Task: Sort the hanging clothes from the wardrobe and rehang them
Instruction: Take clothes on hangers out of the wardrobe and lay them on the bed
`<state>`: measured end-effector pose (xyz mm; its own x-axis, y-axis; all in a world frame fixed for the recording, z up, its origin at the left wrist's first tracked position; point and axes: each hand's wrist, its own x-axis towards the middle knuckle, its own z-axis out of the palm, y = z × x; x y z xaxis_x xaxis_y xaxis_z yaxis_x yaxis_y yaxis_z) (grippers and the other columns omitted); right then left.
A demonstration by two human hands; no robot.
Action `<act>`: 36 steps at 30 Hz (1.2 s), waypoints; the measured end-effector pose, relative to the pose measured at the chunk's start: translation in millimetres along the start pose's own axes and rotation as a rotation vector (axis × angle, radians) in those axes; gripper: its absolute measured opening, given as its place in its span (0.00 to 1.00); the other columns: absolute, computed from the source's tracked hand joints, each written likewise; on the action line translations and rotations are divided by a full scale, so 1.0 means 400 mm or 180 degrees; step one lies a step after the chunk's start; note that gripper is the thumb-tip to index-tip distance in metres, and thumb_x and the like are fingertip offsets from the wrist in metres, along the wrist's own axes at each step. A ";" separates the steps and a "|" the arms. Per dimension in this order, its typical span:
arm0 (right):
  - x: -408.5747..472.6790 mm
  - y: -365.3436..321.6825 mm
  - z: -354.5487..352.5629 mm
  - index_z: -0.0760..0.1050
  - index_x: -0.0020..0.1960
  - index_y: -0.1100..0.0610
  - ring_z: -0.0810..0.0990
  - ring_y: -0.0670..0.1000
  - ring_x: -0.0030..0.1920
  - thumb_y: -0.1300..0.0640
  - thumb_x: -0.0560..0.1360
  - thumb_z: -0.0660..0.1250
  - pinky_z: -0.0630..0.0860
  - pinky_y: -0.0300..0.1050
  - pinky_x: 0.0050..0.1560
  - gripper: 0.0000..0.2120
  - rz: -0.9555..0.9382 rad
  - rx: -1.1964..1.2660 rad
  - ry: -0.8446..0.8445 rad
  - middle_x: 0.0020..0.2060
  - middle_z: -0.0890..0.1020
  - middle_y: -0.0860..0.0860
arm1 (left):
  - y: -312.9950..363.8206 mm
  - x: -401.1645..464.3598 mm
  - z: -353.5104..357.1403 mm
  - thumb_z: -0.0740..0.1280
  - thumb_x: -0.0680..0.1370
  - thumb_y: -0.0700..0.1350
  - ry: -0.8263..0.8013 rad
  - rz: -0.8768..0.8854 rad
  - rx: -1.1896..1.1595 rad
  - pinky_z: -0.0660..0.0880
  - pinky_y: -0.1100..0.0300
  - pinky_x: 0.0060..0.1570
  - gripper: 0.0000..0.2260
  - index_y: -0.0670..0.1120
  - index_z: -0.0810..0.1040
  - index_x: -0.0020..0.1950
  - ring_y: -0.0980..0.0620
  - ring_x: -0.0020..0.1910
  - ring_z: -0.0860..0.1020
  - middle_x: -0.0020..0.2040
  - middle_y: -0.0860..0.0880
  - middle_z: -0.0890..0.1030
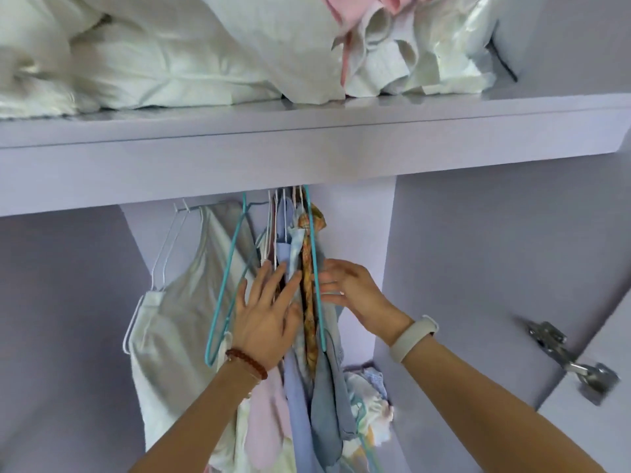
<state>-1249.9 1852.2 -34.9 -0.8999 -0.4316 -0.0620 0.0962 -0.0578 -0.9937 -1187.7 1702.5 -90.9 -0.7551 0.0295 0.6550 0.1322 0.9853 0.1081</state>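
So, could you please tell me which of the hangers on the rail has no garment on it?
The teal hanger left of the bunched clothes, beside the left hand: its wire frame hangs bare, whereas the white hangers carry the pale garment.

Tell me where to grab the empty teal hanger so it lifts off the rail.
Probably best: grip the teal hanger at its bare slanted arm just below the hook, coming from the left. It hangs empty and clear of the packed clothes, where both hands are busy.

White bedding (164, 59) and a pink cloth (345, 15) lie piled on a lilac wardrobe shelf (307, 145).
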 end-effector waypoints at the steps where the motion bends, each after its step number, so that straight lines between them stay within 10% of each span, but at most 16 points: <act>1: 0.019 -0.010 0.003 0.76 0.47 0.56 0.80 0.47 0.33 0.61 0.78 0.58 0.77 0.37 0.34 0.08 0.0130 0.0184 -0.0165 0.35 0.82 0.51 | -0.004 -0.001 0.009 0.54 0.75 0.45 0.0071 -0.0022 -0.0090 0.63 0.40 0.64 0.21 0.44 0.73 0.66 0.43 0.70 0.64 0.67 0.43 0.72; 6: 0.085 0.003 0.025 0.71 0.39 0.56 0.65 0.43 0.20 0.61 0.78 0.59 0.63 0.34 0.22 0.09 0.0079 0.0154 0.0170 0.20 0.69 0.44 | -0.008 -0.001 0.027 0.54 0.76 0.43 0.0263 -0.0069 -0.0255 0.65 0.41 0.64 0.20 0.41 0.74 0.65 0.41 0.69 0.65 0.66 0.42 0.73; 10: 0.115 0.021 0.018 0.72 0.37 0.53 0.67 0.45 0.28 0.62 0.79 0.55 0.65 0.38 0.30 0.14 -0.0655 -0.0724 0.1241 0.28 0.72 0.47 | 0.007 -0.001 0.026 0.54 0.76 0.43 0.0236 -0.0163 -0.0285 0.68 0.40 0.62 0.20 0.41 0.74 0.64 0.39 0.68 0.66 0.65 0.42 0.74; 18: 0.087 0.002 -0.064 0.73 0.42 0.58 0.67 0.48 0.28 0.60 0.80 0.54 0.67 0.40 0.33 0.12 -0.1117 -0.0810 0.1763 0.28 0.71 0.49 | 0.002 -0.004 0.004 0.52 0.76 0.43 -0.0020 -0.0325 -0.0296 0.70 0.40 0.60 0.21 0.40 0.73 0.65 0.40 0.68 0.66 0.65 0.43 0.74; 27: 0.062 -0.084 -0.127 0.73 0.43 0.61 0.69 0.48 0.33 0.63 0.79 0.53 0.67 0.44 0.45 0.12 -0.1221 -0.0890 0.2051 0.31 0.73 0.51 | -0.017 -0.010 -0.017 0.51 0.76 0.45 -0.0200 -0.0440 -0.0101 0.73 0.42 0.56 0.22 0.41 0.74 0.65 0.43 0.68 0.68 0.65 0.45 0.74; 36: -0.116 0.059 -0.182 0.70 0.39 0.73 0.64 0.52 0.28 0.58 0.78 0.60 0.64 0.46 0.34 0.17 -0.1327 -0.1571 0.2091 0.27 0.67 0.56 | -0.016 -0.014 -0.011 0.47 0.76 0.51 -0.0326 -0.0580 -0.0060 0.66 0.40 0.62 0.26 0.42 0.70 0.68 0.47 0.72 0.61 0.69 0.46 0.70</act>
<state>-1237.1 1936.5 -62.3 -0.8963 0.1447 0.4193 -0.3465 0.3618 -0.8655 -1181.5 1695.5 -92.1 -0.8288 -0.1310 0.5440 -0.0013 0.9727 0.2322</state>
